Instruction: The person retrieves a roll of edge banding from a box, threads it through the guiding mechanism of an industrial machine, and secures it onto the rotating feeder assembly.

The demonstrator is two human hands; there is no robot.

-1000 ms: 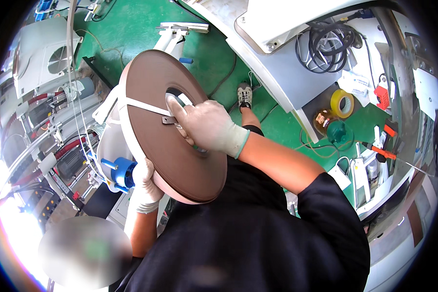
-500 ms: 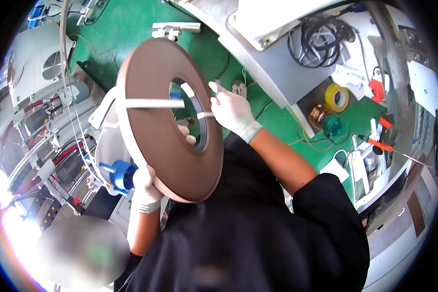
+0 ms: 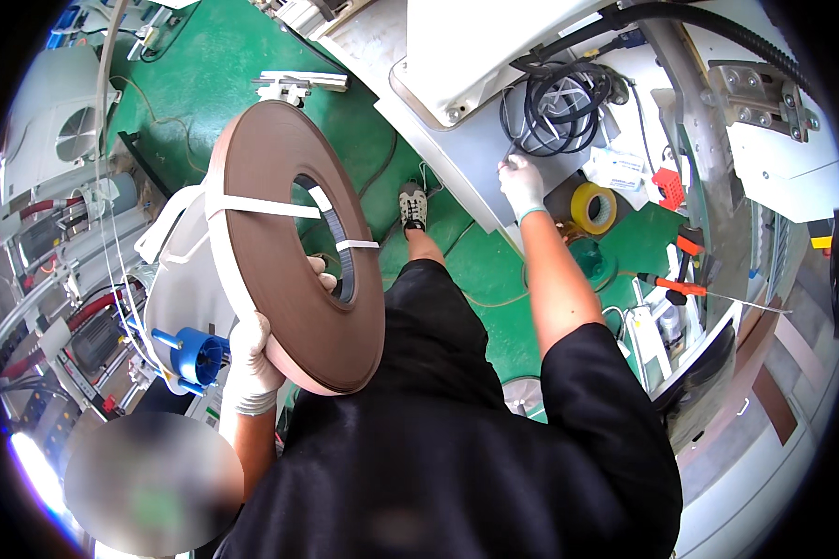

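Observation:
My left hand, in a white glove, grips a large flat roll of brown strip by its lower left rim. Some of its fingertips show through the roll's hole. The roll is held tilted, and white bands cross its ring. My right hand, also gloved, is out to the right above a grey surface, well apart from the roll. Its fingers are closed; what they hold, if anything, is too small to tell. Behind the roll are a blue hub and a pale disc.
Right of my right hand lie a yellow tape roll and a coil of black cable. Farther right are a red block and an orange-handled tool. Machinery fills the left side. The floor is green.
My right hand has left the roll's right edge and moved out to the right, over the grey surface. My left hand still holds the roll, which sits slightly farther left in view.

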